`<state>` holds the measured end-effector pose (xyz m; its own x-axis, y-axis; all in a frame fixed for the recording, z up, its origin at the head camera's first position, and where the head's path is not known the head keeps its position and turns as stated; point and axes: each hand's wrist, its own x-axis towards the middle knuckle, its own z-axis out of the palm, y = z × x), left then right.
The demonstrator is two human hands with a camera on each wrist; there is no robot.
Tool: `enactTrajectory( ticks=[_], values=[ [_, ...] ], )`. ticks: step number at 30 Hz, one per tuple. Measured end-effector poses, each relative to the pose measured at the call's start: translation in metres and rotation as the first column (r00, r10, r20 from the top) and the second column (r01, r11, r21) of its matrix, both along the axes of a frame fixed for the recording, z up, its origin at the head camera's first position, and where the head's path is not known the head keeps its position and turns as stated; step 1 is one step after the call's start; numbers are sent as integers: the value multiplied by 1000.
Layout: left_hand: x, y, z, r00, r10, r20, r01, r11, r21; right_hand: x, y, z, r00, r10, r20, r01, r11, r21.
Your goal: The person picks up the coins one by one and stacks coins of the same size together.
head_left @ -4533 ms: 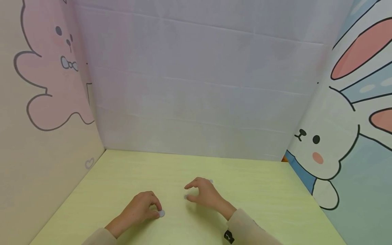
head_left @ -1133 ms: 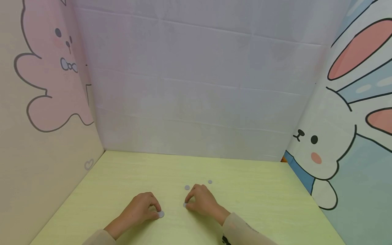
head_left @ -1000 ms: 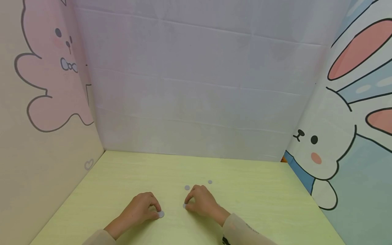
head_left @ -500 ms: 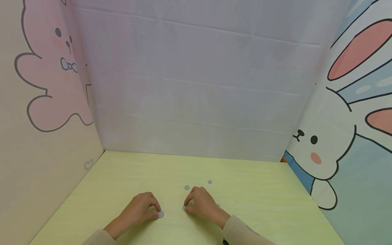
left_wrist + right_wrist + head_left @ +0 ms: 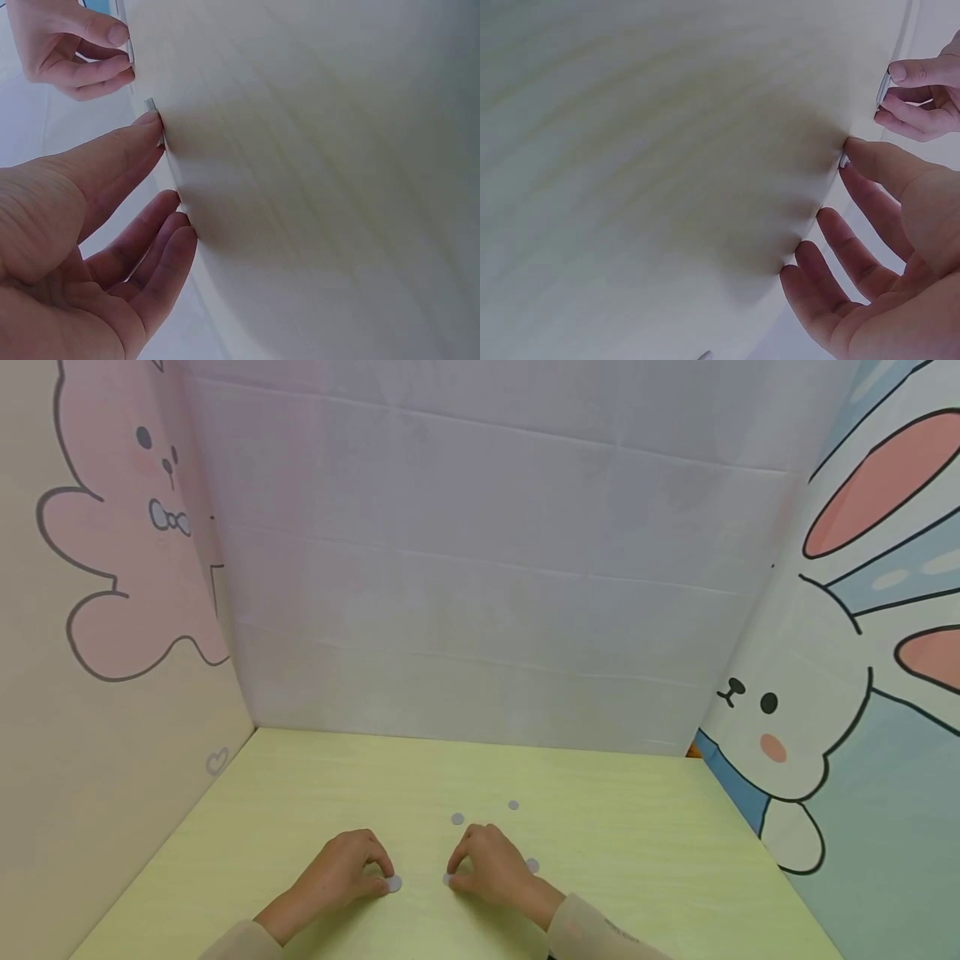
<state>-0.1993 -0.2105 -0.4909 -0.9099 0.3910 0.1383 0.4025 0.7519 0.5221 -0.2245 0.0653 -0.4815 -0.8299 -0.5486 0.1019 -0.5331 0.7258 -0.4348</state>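
Note:
My left hand (image 5: 341, 872) pinches a grey coin (image 5: 393, 883) between thumb and index finger, low at the yellow table. In the left wrist view that coin (image 5: 151, 105) is seen edge-on. To its right, my right hand (image 5: 495, 864) has thumb and index finger on another grey coin (image 5: 447, 879), mostly hidden by the fingertips. A small gap separates the two coins. The other fingertips of the right hand (image 5: 885, 247) touch the tabletop in the right wrist view. Behind the right hand lie two flat coins (image 5: 457, 819) (image 5: 513, 805); a third coin (image 5: 532, 865) lies by its wrist.
The yellow tabletop (image 5: 622, 827) is bounded by a pale back sheet (image 5: 480, 568). A pink bear print covers the left side panel (image 5: 112, 735), and a rabbit print the right panel (image 5: 892, 827).
My right hand, its fingers parted 4.5 s ago, has come down onto a coin and slid it toward me and slightly left. The coin by its wrist has come into sight. The left hand stays put.

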Motion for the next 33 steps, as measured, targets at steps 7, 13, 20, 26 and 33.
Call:
enactTrajectory(
  ticks=[7, 13, 20, 26, 33],
  values=[
    [0, 0, 0, 1000, -10, -12, 10, 1000, -6, 2, -1, -2, 1000, -5, -5, 5, 1000, 6],
    [0, 0, 1, 1000, -11, -10, 11, 1000, -8, 4, 0, -2, 1000, 3, -9, -3, 1000, 9],
    [1, 0, 0, 1000, -18, -23, 18, 1000, -11, 6, 0, 1, 1000, 12, -8, -12, 1000, 8],
    [0, 0, -1, 999, -27, -47, 27, 999, -21, 6, 1, 0, 1000, 17, -16, -17, 1000, 15],
    [1, -1, -1, 997, -30, -67, 28, 999, -28, 4, 1, -1, 1000, 15, -19, -15, 1000, 15]
  ],
)
